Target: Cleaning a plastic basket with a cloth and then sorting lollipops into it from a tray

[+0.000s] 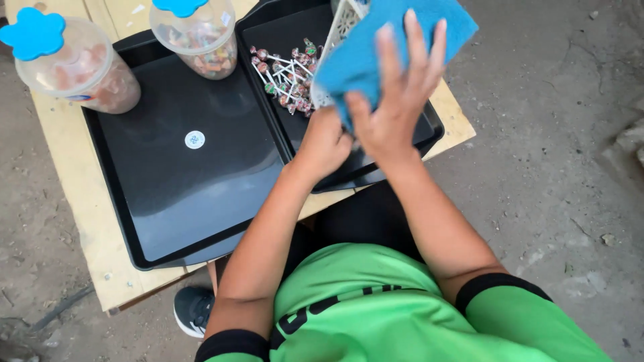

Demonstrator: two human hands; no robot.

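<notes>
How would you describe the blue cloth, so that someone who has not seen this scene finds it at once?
Start at the wooden table with two black trays. Above the right tray, the right hand presses a blue cloth against a white perforated basket. It is the only soft blue thing; the other blue items are hard jar lids.

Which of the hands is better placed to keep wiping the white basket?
Probably the right hand: it lies flat on the blue cloth against the white perforated plastic basket. The left hand grips below.
</notes>
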